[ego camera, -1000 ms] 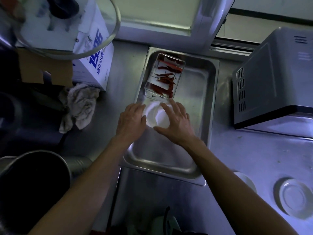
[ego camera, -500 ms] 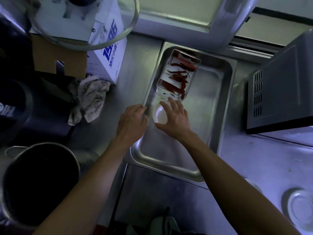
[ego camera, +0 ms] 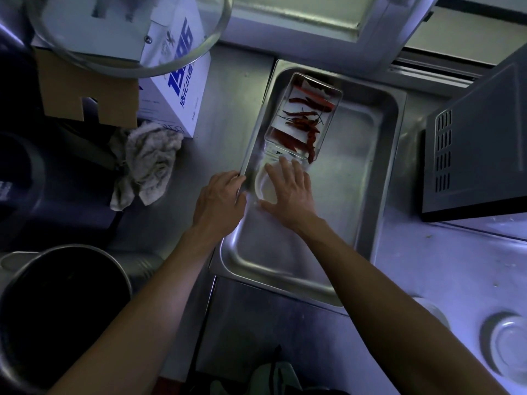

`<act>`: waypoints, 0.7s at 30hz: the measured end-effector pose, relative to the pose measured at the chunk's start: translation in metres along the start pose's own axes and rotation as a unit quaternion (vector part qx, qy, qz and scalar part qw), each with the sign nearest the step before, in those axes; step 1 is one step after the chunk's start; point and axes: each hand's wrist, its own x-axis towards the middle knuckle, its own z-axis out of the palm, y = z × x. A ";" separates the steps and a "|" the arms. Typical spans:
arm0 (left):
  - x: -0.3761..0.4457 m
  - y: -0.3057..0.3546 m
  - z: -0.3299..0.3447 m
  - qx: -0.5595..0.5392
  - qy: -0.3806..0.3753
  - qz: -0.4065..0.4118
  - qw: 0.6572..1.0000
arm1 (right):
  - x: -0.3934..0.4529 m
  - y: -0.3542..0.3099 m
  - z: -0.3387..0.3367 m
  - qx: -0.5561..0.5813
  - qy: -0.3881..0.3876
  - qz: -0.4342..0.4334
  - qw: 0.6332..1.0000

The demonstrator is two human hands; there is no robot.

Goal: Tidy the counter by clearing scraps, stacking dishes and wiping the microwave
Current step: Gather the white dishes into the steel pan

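Right hand point(ego camera: 291, 192) flat on white dish point(ego camera: 263, 186); left hand point(ego camera: 221, 199) grips tray point(ego camera: 382, 155) rim

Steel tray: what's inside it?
Steel tray holds a clear container of dried red chillies and a small white dish, mostly covered by the right hand.

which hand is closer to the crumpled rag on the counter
Left. The left hand grips the steel tray's left rim, beside the rag; the right hand lies farther away inside the tray.
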 end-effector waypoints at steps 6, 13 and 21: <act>-0.002 -0.004 0.000 -0.007 0.009 -0.002 1.000 | 0.001 -0.003 0.010 -0.006 0.014 0.010 1.000; -0.011 0.000 -0.007 -0.021 0.027 0.002 0.999 | -0.013 -0.005 0.002 -0.002 0.011 0.012 1.000; -0.029 0.035 -0.008 0.042 -0.006 0.100 0.994 | -0.096 -0.003 -0.013 0.041 0.062 0.063 0.995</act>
